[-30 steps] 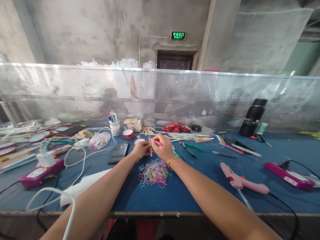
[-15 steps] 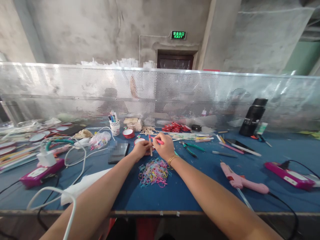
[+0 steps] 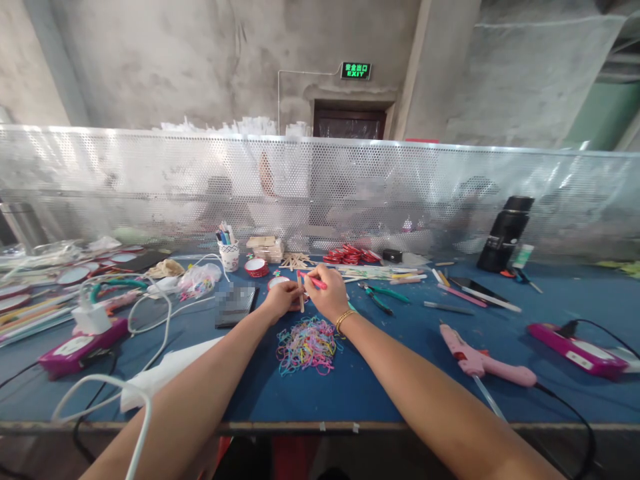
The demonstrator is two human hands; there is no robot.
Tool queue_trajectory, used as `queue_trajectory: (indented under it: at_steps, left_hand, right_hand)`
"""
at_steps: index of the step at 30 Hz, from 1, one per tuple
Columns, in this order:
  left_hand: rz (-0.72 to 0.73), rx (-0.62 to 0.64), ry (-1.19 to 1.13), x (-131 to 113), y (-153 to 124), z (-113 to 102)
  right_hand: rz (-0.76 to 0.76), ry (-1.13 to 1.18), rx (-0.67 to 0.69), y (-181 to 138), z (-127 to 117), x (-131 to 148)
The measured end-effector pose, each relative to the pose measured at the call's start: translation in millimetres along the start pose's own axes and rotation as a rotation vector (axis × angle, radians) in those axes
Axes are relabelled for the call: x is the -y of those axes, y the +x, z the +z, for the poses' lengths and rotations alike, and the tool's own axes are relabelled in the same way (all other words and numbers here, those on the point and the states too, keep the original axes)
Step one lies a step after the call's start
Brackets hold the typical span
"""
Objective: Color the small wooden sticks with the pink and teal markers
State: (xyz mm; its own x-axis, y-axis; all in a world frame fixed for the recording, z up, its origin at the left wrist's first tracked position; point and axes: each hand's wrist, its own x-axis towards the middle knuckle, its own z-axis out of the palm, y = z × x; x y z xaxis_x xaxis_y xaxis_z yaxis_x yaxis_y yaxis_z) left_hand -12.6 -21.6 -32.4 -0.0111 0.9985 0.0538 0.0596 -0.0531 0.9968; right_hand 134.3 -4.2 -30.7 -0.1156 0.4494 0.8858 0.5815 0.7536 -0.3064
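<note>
From afar, I pinch a wooden stick (image 3: 301, 304) with the left hand (image 3: 284, 298), right hand (image 3: 330, 293) curled round a reddish pen (image 3: 319, 284), coloured bands (image 3: 307, 347) heaped nearer the table's front edge (image 3: 280, 427).

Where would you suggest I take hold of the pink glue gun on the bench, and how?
I'd suggest the handle of the glue gun, from above and the right, using the right hand: it lies flat, handle pointing right, with the nozzle pointing away to the left.
</note>
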Motion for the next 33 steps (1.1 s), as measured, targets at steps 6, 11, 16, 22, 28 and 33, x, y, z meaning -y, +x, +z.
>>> queue_trajectory:
  at_steps: [6, 11, 16, 22, 28, 33]
  left_hand:
    - [-0.019, 0.001, -0.005, 2, 3, 0]
    - [-0.005, -0.007, 0.0, 1, 3, 0]
    - [-0.013, -0.007, 0.006, 0, 1, 0]
    - [-0.013, -0.01, 0.008, -2, 0, 1]
    - [-0.018, 0.006, 0.001, 1, 6, -1]
    - [0.005, 0.015, 0.009, 3, 13, -4]
  right_hand:
    - [0.022, -0.012, -0.024, 0, 0, -1]
    - [-0.017, 0.03, -0.009, 0, 0, 1]
    - [0.01, 0.016, -0.015, 0, 0, 0]
    - [-0.001, 0.045, 0.007, 0, 0, 1]
    - [0.015, 0.003, -0.019, 4, 0, 0]
    - [-0.001, -0.025, 0.002, 7, -1, 0]
